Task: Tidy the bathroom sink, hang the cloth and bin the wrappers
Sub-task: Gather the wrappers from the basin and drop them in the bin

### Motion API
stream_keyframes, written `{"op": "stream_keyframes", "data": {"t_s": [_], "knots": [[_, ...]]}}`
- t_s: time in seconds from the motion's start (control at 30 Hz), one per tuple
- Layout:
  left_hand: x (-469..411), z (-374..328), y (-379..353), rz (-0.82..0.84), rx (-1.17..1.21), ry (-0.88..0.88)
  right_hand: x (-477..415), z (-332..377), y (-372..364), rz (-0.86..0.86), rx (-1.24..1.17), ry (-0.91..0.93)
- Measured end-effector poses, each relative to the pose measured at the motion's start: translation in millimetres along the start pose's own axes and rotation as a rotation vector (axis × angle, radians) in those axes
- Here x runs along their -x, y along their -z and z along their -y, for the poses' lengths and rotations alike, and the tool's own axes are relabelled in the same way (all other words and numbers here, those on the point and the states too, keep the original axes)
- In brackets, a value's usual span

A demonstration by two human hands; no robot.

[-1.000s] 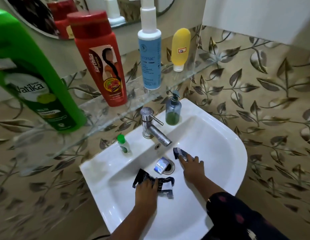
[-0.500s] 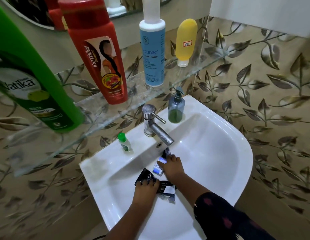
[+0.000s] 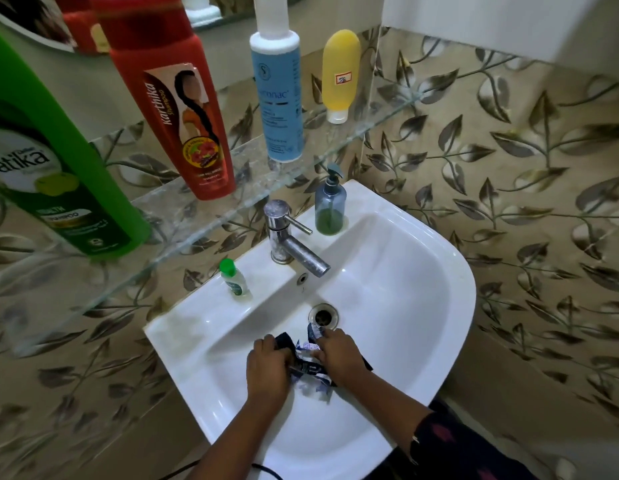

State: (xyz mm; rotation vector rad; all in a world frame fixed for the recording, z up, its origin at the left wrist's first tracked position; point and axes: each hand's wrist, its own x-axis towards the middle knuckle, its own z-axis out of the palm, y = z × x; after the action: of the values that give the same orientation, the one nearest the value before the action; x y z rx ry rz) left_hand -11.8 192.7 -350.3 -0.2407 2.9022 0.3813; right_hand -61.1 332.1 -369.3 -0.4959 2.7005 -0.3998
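Note:
Both my hands are down in the white sink (image 3: 422,271), just in front of the drain (image 3: 323,315). My left hand (image 3: 268,367) grips dark and blue-white wrappers (image 3: 309,370) bunched between the hands. My right hand (image 3: 339,355) is closed on more wrappers, a dark blue one sticking out above its fingers and a dark strip trailing out past its right side. The hands nearly touch over the bunch. No cloth is in view.
A steel tap (image 3: 290,237) stands at the sink's back, with a green soap dispenser (image 3: 330,206) to its right and a small green-capped bottle (image 3: 233,278) to its left. Above, a glass shelf (image 3: 252,188) holds green, red, blue and yellow bottles.
My right hand picked up the wrappers near the drain and drew them toward my left hand. The drain is uncovered and both hands now hold the wrappers bunched together.

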Motion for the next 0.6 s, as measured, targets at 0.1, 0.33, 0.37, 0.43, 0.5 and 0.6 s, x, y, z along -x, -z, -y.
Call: {"op": "stream_keyframes", "data": {"t_s": [0.1, 0.33, 0.37, 0.43, 0.5, 0.6], "knots": [[3, -9, -5, -0.18, 0.262, 0.263, 11, 4, -3, -0.058, -0.248, -0.108], [5, -36, -4, -0.306, 0.986, 0.556, 26, 13, -11, -0.092, -0.737, -0.26], [5, -38, -5, -0.342, 1.029, 0.569, 26, 14, -10, -0.11, -0.798, -0.287], [6, -46, 0, -0.337, 1.139, 0.648, 28, 18, -5, -0.137, -0.896, -0.325], [9, -56, 3, -0.282, 1.212, 0.702, 30, 21, 2, -0.184, -1.004, -0.362], [12, -74, 13, -0.24, 1.268, 0.65, 37, 26, 19, -0.301, -1.19, -0.42]]}}
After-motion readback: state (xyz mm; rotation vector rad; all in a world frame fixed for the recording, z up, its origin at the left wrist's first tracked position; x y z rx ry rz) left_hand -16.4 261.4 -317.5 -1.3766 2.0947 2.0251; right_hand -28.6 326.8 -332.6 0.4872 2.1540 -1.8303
